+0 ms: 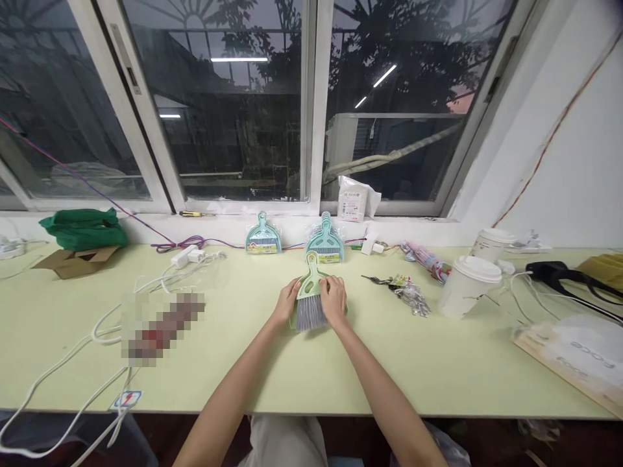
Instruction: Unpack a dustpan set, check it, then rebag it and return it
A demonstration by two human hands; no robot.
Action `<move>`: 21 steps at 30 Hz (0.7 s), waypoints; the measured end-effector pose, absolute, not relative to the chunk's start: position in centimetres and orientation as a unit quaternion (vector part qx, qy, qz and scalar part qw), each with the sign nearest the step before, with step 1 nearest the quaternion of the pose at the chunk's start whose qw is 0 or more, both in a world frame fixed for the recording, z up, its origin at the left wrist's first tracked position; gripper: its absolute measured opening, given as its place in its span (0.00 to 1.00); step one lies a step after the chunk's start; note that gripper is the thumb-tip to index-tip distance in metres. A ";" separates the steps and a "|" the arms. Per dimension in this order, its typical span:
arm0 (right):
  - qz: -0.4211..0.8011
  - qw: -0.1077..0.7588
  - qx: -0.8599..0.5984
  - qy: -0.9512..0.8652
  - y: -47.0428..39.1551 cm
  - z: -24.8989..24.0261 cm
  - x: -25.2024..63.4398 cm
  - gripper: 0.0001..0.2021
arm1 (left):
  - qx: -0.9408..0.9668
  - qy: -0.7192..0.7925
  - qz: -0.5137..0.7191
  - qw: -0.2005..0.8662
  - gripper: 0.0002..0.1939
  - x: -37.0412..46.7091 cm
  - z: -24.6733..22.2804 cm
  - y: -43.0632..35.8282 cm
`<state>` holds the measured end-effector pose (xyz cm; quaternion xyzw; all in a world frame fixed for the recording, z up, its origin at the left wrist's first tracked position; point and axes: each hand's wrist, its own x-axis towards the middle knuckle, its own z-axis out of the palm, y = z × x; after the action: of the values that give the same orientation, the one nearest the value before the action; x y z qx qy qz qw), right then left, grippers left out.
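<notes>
A small hand brush (310,314) with a pale green handle and grey bristles is upright in front of me, bristles down. Behind it shows the edge of a green dustpan (293,319), mostly hidden. My left hand (287,301) grips the set at its left side, with the fingers partly behind it. From the right, my right hand (333,298) closes on the brush's shoulder, fingers bent over the front. Just beyond stand a stack of blue-green dustpan sets (325,241) in clear wrap and one more wrapped set (263,235).
White cups with lids (467,288), a bunch of keyrings (411,295) and a folded umbrella (428,259) lie to the right. White cables (104,331), a pixelated object (163,329), a cardboard box (80,261) and a green bag (82,228) are on the left. Windows line the back.
</notes>
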<state>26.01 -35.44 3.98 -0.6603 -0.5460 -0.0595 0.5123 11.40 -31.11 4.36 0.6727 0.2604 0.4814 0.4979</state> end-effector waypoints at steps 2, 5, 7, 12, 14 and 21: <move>-0.055 0.517 -0.657 -0.546 -35.5 4.3 25.9 0.15 | 0.684 0.278 0.483 0.470 0.20 11.2 4.6 -30.9; -0.041 0.513 -0.649 -0.560 -35.4 4.5 25.8 0.14 | 0.715 0.295 0.476 0.418 0.18 11.1 4.9 -30.4; -0.038 0.503 -0.649 -0.569 -35.3 4.5 25.8 0.13 | 0.735 0.305 0.473 0.379 0.18 11.1 5.2 -30.3; -0.071 0.479 -0.647 -0.589 -36.3 5.6 25.5 0.14 | 0.759 0.351 0.466 0.288 0.19 10.5 5.9 -29.9; -0.119 0.474 -0.656 -0.576 -37.2 6.7 25.8 0.15 | 0.736 0.396 0.485 0.255 0.21 9.2 6.2 -29.3; -0.111 0.306 -0.763 -0.558 -38.5 6.5 30.7 0.14 | 0.689 0.615 0.364 0.118 0.20 0.3 6.2 -25.0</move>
<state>30.70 -38.54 6.50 -0.7631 -0.5584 -0.1109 0.3060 0.32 -25.00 6.23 0.6893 0.6152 0.3641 0.1176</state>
